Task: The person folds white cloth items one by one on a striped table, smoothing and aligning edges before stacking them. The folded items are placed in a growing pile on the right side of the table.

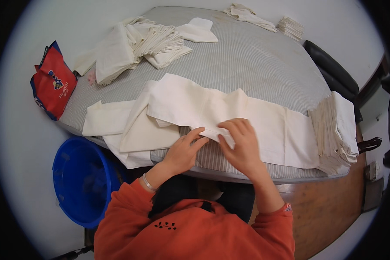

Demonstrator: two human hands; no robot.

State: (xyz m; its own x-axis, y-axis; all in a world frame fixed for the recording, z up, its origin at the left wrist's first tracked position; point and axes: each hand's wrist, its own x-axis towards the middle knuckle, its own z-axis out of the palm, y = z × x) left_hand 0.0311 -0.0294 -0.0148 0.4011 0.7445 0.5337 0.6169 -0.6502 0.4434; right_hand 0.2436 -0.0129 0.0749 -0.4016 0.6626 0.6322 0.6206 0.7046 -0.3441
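A long strip of white cloth (pixel 273 130) lies across the mattress in front of me, its near edge turned up in a narrow fold. My left hand (pixel 183 152), with a bracelet at the wrist, holds the left end of this fold between thumb and fingers. Just right of it, my right hand (pixel 242 148) has its thumb and fingertips on the same folded edge. To the left, more white cloth (pixel 152 136) lies in loose overlapping layers, partly hanging over the mattress edge. The strip's right end meets a thick stack of folded cloths (pixel 333 133).
A striped mattress (pixel 260 61) bears a heap of folded cloths (pixel 143 45) at the back left and a small stack (pixel 290 28) at the far right. A red bag (pixel 53 84) stands left. Below it is a blue bucket (pixel 81 182). A black cushioned backrest (pixel 333 68) adjoins the right edge.
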